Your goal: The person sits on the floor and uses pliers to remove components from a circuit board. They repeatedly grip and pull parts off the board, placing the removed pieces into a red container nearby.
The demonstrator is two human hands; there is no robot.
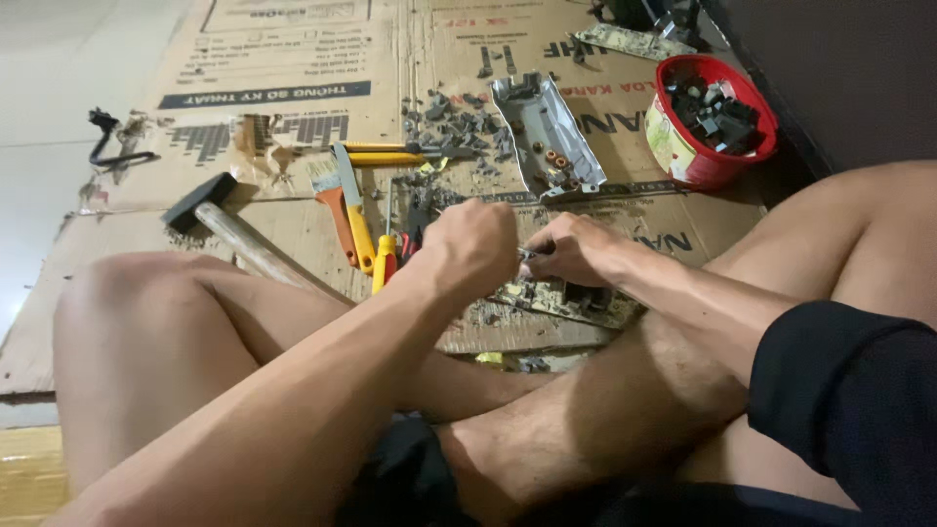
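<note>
I sit cross-legged on flattened cardboard (293, 88). My left hand (473, 244) is closed in a fist around a thin metal tool whose tip shows between the two hands. My right hand (578, 249) is closed too, pinching a small part against that tip, just above a grey circuit board (571, 301) that lies by my shin. Most of the tool and the part are hidden by my fingers.
A hammer (220, 222), an orange-handled brush (335, 200), yellow-handled tools (366, 229) and a screwdriver (386, 256) lie left of my hands. Behind them are loose dark bits (454, 127), a grey metal casing (547, 137) and a red bowl (703, 166) of dark parts. Another board (632, 41) lies far back.
</note>
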